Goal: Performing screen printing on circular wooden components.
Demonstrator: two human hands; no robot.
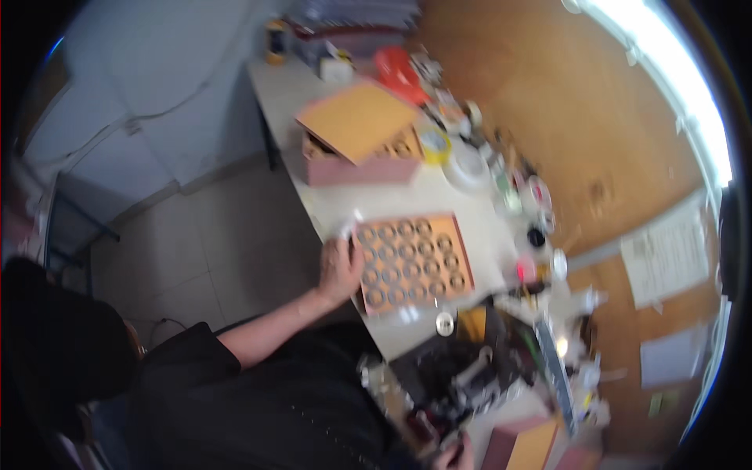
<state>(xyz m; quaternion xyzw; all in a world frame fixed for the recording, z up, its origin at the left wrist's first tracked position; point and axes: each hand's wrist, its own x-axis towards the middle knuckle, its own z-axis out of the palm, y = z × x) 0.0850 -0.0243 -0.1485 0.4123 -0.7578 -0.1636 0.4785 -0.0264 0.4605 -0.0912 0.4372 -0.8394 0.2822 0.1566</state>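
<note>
My left hand (pixel 341 266) is at the left edge of a shallow orange tray (pixel 456 301) with dark red sides. Its fingers look closed, and a small whitish blur shows at their tips; what they hold is not clear. Rows of dark metal-looking rings (pixel 407 252) fill most of the tray, with a gap in the near-right part of the top row. My right hand (pixel 454 456) is only partly in view at the bottom edge, beside a dark work area with a small machine or fixture (pixel 474 374). Its fingers are blurred.
Behind the tray stands a pink box (pixel 356 172) with an orange lid (pixel 360 119) lying askew on it. A yellow tape roll (pixel 435 146), a red object (pixel 398 74) and several small bottles line the wall side. A similar box (pixel 517 446) sits at lower right.
</note>
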